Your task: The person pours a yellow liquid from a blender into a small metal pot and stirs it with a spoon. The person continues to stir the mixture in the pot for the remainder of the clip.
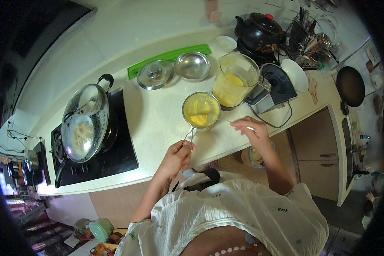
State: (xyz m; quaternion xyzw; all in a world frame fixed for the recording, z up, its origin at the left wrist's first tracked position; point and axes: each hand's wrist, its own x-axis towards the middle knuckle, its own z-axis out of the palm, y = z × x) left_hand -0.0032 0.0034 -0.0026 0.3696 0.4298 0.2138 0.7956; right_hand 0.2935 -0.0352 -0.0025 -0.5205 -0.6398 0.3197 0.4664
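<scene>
My left hand [178, 155] is closed around the metal handle of a round strainer [201, 102], which holds yellow pulp and is level over the counter. In my right hand [254, 130] is the thin handle of a spoon [227, 121]. Its bowl end lies in the strainer, covered in yellow pulp. Just behind, to the right, stands a clear blender jug [231, 87] with yellow residue inside. Whatever lies directly under the strainer is hidden.
A lidded wok [83, 128] sits on the black stove [121, 145] at left. Behind the strainer are a glass lid [154, 74], steel bowl [192, 66] and green strip [136, 69]. A blender base [277, 91], white bowl [295, 74] and black kettle [260, 32] stand at right.
</scene>
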